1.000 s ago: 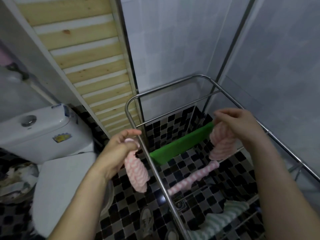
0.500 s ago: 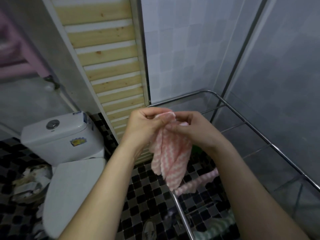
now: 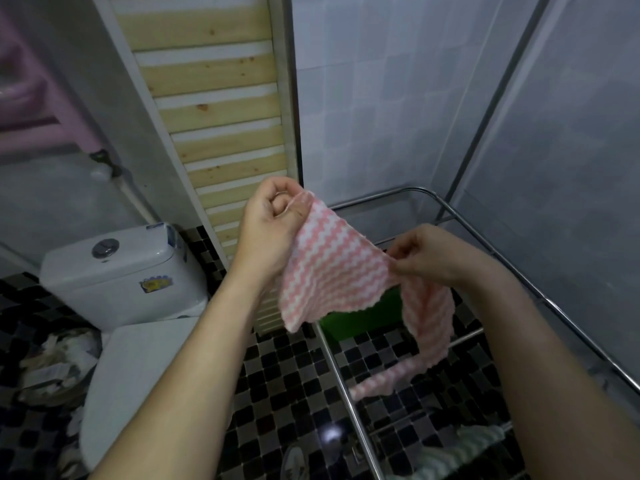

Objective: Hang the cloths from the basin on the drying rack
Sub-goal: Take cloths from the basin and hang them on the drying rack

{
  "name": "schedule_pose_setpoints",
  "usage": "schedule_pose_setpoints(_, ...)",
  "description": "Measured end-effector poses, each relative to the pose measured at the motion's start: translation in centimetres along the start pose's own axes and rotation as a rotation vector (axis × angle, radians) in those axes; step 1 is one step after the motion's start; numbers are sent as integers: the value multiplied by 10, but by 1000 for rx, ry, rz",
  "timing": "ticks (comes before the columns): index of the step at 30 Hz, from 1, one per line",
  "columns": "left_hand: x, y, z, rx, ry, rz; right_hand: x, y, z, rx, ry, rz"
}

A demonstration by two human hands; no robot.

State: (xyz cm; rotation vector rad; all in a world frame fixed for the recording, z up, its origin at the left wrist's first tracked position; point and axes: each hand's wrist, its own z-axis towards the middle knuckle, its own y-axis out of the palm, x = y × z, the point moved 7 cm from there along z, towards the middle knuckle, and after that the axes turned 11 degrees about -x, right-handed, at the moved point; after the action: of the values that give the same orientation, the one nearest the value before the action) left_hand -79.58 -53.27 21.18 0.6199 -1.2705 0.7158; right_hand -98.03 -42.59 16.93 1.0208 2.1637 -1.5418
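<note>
I hold a pink-and-white zigzag cloth (image 3: 332, 265) spread in the air above the metal drying rack (image 3: 512, 268). My left hand (image 3: 273, 223) grips its upper left corner. My right hand (image 3: 426, 254) pinches its right edge, and part of the cloth droops below that hand. A second pink striped cloth (image 3: 381, 382) hangs on a lower rack bar. A green cloth (image 3: 360, 317) hangs on a bar behind the held cloth. A pale green striped cloth (image 3: 460, 455) lies over a near bar. The basin is not in view.
A white toilet (image 3: 128, 271) with closed lid stands at the left, beside a bin of paper waste (image 3: 52, 362). A wooden slatted panel (image 3: 221, 126) leans in the corner. Tiled walls close in behind and right of the rack. The floor is black mosaic tile.
The cloth was bunched between both hands half a second ago; now my hands have drawn apart and it is spread open. The camera has tilted up slightly.
</note>
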Motion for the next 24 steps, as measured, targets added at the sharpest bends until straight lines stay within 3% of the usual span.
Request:
schedule_pose_setpoints(3, -3, -4, 5, 4, 45, 0, 19, -11, 6, 94, 43, 63)
schedule_pose_setpoints(6, -11, -10, 10, -19, 9, 41, 31, -29, 7, 343, 44, 172)
schedule_pose_setpoints(10, -36, -17, 15, 18, -106, 306, 43, -47, 10, 594, 49, 345)
schedule_pose_setpoints(19, -102, -22, 26, -80, -280, 543, 70, -26, 43, 545, 176, 650)
schedule_pose_setpoints(24, -133, -31, 31, -116, -369, 445, 77, -20, 70, 526, 188, 699)
